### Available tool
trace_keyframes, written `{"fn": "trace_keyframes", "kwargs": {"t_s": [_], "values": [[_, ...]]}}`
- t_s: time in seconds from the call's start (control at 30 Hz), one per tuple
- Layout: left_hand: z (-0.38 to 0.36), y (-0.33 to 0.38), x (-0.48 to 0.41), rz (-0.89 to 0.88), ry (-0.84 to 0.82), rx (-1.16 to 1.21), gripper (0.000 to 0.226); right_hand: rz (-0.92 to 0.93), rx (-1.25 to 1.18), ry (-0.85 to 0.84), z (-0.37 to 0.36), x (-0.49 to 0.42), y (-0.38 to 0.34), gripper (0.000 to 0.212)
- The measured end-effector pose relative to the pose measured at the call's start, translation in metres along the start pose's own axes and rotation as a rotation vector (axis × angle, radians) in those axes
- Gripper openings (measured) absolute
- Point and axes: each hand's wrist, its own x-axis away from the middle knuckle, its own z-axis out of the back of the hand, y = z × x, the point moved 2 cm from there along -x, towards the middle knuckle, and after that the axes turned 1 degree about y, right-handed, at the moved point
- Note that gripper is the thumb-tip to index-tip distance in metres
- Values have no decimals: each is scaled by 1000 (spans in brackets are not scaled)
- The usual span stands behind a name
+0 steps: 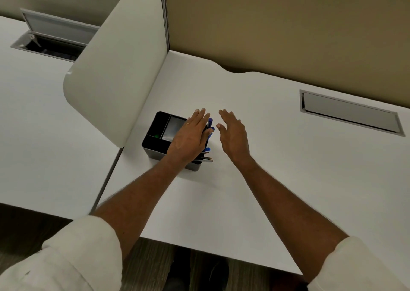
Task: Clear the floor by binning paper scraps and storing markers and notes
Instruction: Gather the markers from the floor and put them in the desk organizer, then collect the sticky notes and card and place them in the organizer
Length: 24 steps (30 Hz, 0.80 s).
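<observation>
1. Where the white laminate desk top (266, 168) meets the white rounded partition panel (115, 79), a black rectangular plastic desk organiser (153, 153) with open compartments stands upright, near the panel's foot.
2. Contents: blue-capped markers (210, 122) stand in the organiser's right-hand compartment with their caps above the rim. Thin pencils (207, 158) lean at the same end, nearer the person.
3. Person's left hand (190, 138): fingers straight and close together, laid flat over the organiser and against the marker caps. It pinches nothing.
4. Person's right hand (233, 135): flat, fingers straight, holding nothing. It is just beside the markers and apart from them.
5. Handling, judged: the markers are light and stiff, with smooth barrels that are apt to roll or lean. They are best taken mid-barrel between thumb and fingers, or steadied at the caps. The organiser is rigid and probably light enough to slide on the smooth top, so brace it by its walls.
6. Middle compartments: a small green item and a grey square, identity not discernible.
7. Stage, judged: the markers are stored. Whether scraps or notes remain cannot be told from the dark floor strip (155, 264) in view.
</observation>
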Motion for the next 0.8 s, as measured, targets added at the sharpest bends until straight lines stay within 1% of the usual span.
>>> {"fn": "trace_keyframes", "kwargs": {"t_s": [0.07, 0.17, 0.37, 0.5, 0.6, 0.8], "values": [[0, 7, 3, -11, -1, -43, 62, 22, 81, -30, 5, 6, 4, 53], [1, 20, 10, 27, -6, -57, 66, 29, 148, -41, 17, 16, 12, 62], [1, 60, 28, 33, 31, -80, 67, 45, 223, -2, 63, 48, 41, 63], [2, 98, 36, 2, 47, -93, 68, 29, 228, 60, 104, 75, 67, 60], [0, 133, 39, -52, 59, -90, 69, 20, 204, 140, 135, 97, 84, 57], [-17, 204, 44, -161, 13, -84, 72, -88, 166, 280, 181, 138, 112, 57]]}}
